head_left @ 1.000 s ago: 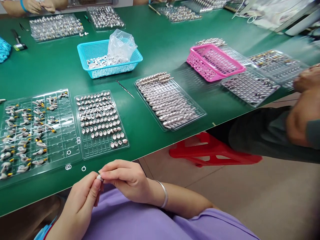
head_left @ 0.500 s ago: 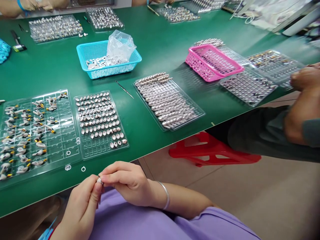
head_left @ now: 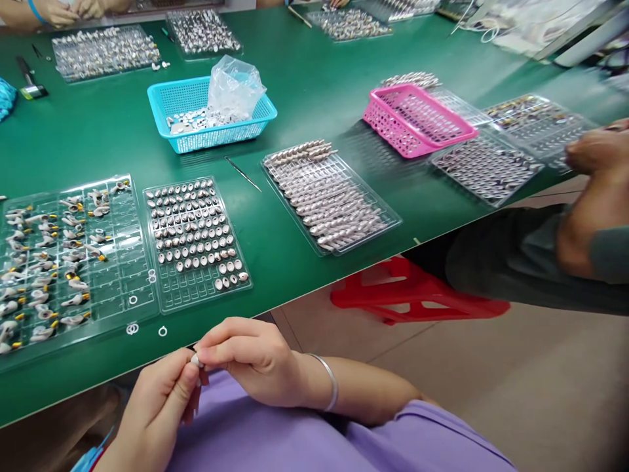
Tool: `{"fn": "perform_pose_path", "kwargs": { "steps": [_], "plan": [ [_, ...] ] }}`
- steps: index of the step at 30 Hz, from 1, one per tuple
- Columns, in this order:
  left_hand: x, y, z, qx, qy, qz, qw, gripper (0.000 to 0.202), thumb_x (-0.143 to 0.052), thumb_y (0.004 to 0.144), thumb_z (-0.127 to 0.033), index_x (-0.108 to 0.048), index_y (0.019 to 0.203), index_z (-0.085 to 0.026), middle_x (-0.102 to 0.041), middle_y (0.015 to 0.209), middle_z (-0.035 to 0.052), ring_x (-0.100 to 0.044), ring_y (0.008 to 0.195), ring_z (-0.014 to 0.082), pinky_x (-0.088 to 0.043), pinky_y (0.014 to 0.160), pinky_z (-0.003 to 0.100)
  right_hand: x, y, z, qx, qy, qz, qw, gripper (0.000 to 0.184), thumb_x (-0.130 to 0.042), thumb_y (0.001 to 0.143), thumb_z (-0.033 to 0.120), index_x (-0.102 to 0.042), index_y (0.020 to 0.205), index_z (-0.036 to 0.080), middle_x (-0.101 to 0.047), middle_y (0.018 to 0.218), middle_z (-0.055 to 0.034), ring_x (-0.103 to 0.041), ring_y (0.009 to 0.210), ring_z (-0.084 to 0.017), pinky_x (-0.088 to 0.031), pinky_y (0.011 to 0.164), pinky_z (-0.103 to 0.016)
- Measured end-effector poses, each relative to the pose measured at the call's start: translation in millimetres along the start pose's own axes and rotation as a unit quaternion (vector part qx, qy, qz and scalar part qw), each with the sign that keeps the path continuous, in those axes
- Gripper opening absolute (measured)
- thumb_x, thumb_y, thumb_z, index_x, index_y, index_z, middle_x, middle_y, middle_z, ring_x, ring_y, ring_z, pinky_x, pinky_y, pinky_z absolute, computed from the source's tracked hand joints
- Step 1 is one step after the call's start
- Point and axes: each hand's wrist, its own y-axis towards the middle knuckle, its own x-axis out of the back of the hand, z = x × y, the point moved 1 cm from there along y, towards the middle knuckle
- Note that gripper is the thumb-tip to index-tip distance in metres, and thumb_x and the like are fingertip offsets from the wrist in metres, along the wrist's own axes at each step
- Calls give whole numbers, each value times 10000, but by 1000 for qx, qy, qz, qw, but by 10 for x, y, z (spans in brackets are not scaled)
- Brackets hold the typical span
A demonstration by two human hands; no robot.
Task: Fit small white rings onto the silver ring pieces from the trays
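Note:
Between my fingertips, low in the head view and above my lap, is a small white earbud part (head_left: 196,361). My left hand (head_left: 157,403) pinches it between thumb and forefinger. From the other side, the closed fingers of my right hand (head_left: 258,364) grip it too and hide much of it. On the table beyond lies a clear tray (head_left: 118,265) of white earbud pieces with yellow tabs. A second clear tray (head_left: 184,293), right of it, holds rows of small white shells with dark openings. Near the table edge lies a loose white ring (head_left: 162,331).
Tweezers (head_left: 243,174) lie behind the trays, near a blue basket (head_left: 211,141) with white parts and a plastic bag. Rightward are a tray of white stems (head_left: 339,203), a pink basket (head_left: 417,124), a red stool (head_left: 417,295) and a co-worker's arm (head_left: 584,223).
My fingers have shifted slightly around the white earbud part, and a little more of it shows. Both hands stay in the same place; the whole view has moved marginally.

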Motion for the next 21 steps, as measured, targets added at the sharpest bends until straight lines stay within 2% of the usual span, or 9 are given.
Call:
{"fn": "perform_pose_path", "kwargs": {
  "steps": [3, 9, 12, 17, 21],
  "plan": [
    [12, -4, 13, 18, -14, 9, 1000, 444, -400, 980, -437, -495, 611, -207, -511, 529, -23, -476, 488, 115, -383, 490, 207, 8, 8, 7, 5, 1, 2, 1000, 165, -548, 907, 29, -695, 915, 104, -731, 914, -114, -722, 822, -119, -622, 752, -173],
    [4, -16, -38, -42, 37, -26, 998, 443, -407, 981, -396, -494, 589, -208, -515, 514, -25, -480, 461, 106, -373, 478, 201, 10, 20, 16, -5, -7, -2, 1000, 154, -555, 901, 34, -685, 893, 117, -735, 895, -110, -723, 813, -125, -622, 738, -183],
    [1, -12, -46, -44, 53, -27, 997, 431, -407, 980, -377, -489, 591, -210, -515, 512, -26, -479, 452, 105, -365, 464, 200, 24, 18, 21, 7, -24, 9, 1000, 166, -533, 915, 47, -681, 915, 121, -735, 902, -111, -718, 821, -126, -619, 738, -185],
    [12, -28, -34, -15, 37, 4, 999, 430, -414, 976, -388, -480, 591, -210, -522, 520, -20, -479, 468, 110, -363, 469, 203, 86, 69, 25, 28, -45, 61, 997, 155, -538, 915, 73, -678, 878, 127, -731, 892, -98, -703, 800, -120, -599, 728, -181],
    [12, -48, -46, 14, 2, 51, 999, 445, -412, 969, -442, -489, 600, -207, -512, 505, -18, -459, 464, 109, -355, 467, 201, 159, 196, 13, -1, -13, 149, 989, 199, -534, 882, 26, -655, 766, 133, -708, 805, -58, -677, 700, -88, -560, 659, -155]
  ]
}}
